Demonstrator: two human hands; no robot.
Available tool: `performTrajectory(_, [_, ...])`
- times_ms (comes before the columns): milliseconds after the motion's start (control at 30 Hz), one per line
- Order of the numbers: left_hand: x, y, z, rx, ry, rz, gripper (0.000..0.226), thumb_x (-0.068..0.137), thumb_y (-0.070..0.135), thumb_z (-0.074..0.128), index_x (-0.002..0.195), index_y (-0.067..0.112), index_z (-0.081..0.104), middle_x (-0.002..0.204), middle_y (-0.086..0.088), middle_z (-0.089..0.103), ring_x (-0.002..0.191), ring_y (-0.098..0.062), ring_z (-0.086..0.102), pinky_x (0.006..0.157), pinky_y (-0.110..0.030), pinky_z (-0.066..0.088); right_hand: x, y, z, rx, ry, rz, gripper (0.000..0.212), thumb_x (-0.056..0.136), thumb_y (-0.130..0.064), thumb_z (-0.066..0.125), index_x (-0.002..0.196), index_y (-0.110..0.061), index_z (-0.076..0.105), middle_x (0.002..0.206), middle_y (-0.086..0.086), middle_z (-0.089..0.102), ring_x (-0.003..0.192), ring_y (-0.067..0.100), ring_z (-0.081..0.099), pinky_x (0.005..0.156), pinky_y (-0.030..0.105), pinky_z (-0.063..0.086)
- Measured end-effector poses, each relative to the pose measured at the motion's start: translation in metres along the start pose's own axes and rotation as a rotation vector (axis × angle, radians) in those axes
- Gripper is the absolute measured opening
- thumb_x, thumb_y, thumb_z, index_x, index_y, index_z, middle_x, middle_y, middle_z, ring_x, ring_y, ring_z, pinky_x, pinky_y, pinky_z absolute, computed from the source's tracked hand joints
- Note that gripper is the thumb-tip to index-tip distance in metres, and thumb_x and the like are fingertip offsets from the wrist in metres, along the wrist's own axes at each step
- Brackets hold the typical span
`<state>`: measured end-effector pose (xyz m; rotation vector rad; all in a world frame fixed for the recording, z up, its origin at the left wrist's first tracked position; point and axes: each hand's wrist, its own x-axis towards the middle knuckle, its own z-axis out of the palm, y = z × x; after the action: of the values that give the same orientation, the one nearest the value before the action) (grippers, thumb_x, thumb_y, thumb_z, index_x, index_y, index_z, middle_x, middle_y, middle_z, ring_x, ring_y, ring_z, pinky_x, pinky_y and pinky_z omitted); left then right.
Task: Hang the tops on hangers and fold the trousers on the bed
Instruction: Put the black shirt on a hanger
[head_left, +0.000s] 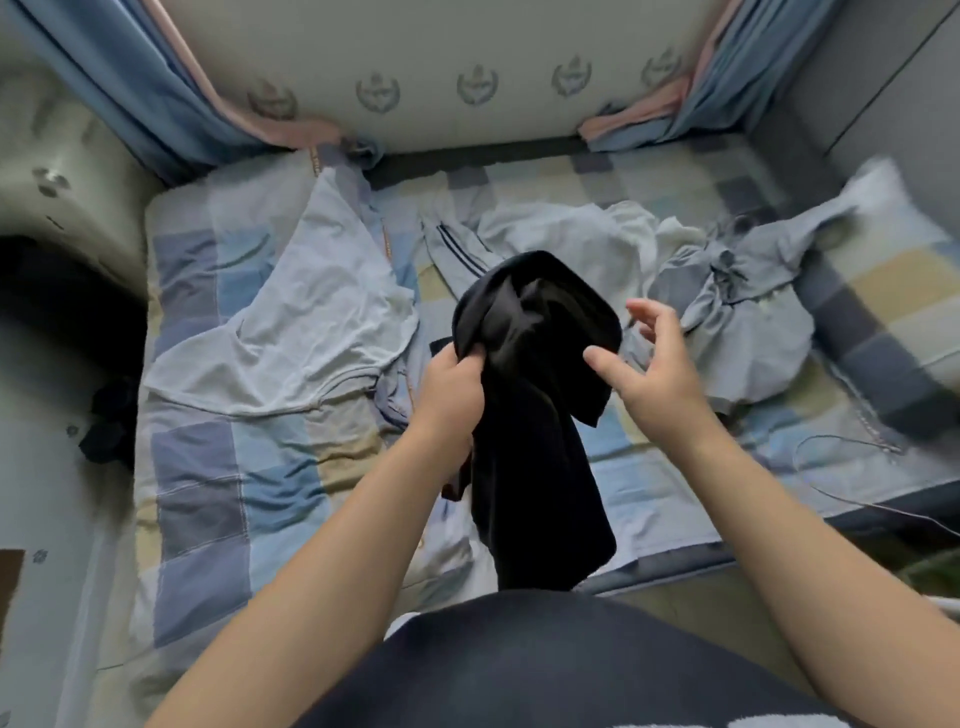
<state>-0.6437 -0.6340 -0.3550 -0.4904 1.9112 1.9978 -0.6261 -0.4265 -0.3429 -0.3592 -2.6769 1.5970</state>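
A black garment (535, 395) hangs bunched above the middle of the bed, and I cannot tell whether it is a top or trousers. My left hand (452, 387) grips its upper left edge. My right hand (649, 369) is just to the right of the cloth, fingers spread, holding nothing. A pale grey top (311, 312) lies spread flat on the left of the bed. A whitish garment with dark stripes (545, 234) lies crumpled behind the black one. A grey-blue garment with a drawstring (743, 312) is heaped on the right.
The bed has a checked blue, beige and grey sheet (234, 478). Blue and pink curtains (156, 88) hang at both far corners. A thin cable (852, 488) trails over the right near edge. A small dark item (109, 426) lies by the left wall.
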Motion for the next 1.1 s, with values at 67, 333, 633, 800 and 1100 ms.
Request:
performTrajectory(67, [-0.006,0.015,0.021,-0.153,-0.052,-0.042,0.027,0.108,0.021,0.044,0.101,0.017,0.07,0.088,0.0,0.078,0.08,-0.018,0.075,0.062,-0.028,0.058,-0.032,0.025,-0.004,-0.014,-0.172,0.062,0.076,0.081,-0.045,0.08,0.143,-0.031,0.038,0.141,-0.012,0.04,0.13,0.004,0.037,0.108,0.029,0.032])
performTrajectory(333, [0.005,0.037,0.05,-0.21,0.041,-0.092,0.026,0.105,0.025,0.053,0.12,0.006,0.063,0.112,-0.012,0.073,0.096,-0.027,0.072,0.074,-0.036,0.059,-0.035,0.085,-0.001,-0.185,-0.243,0.12,0.019,0.088,-0.025,0.049,0.086,-0.026,0.067,0.081,-0.002,0.07,0.083,0.024,0.064,0.077,0.042,0.051])
performTrajectory(633, [-0.022,0.007,0.058,0.382,-0.319,0.11,0.056,0.085,0.037,0.08,0.134,0.028,0.054,0.119,0.02,0.061,0.098,0.016,0.061,0.086,-0.011,0.05,0.007,0.018,-0.04,0.278,-0.16,0.113,0.054,0.084,-0.05,0.064,0.083,0.004,0.061,0.073,0.013,0.059,0.071,0.025,0.059,0.069,0.056,0.054])
performTrajectory(800, [-0.023,-0.022,0.092,0.465,-0.287,0.329,0.045,0.082,0.03,0.071,0.127,0.029,0.063,0.114,0.012,0.071,0.108,-0.004,0.066,0.095,-0.035,0.054,0.007,-0.023,-0.045,0.461,-0.286,0.13,0.026,0.102,-0.021,0.058,0.087,0.0,0.063,0.081,0.019,0.064,0.074,0.027,0.069,0.061,0.034,0.059])
performTrajectory(1100, [-0.025,0.016,0.088,-0.295,0.042,0.07,0.02,0.102,0.009,0.051,0.093,0.012,0.069,0.088,-0.01,0.07,0.086,-0.025,0.068,0.08,-0.038,0.055,0.012,0.04,-0.074,0.155,-0.35,0.027,0.055,0.086,-0.011,0.077,0.136,-0.02,0.056,0.136,0.003,0.059,0.124,0.013,0.056,0.108,0.036,0.047])
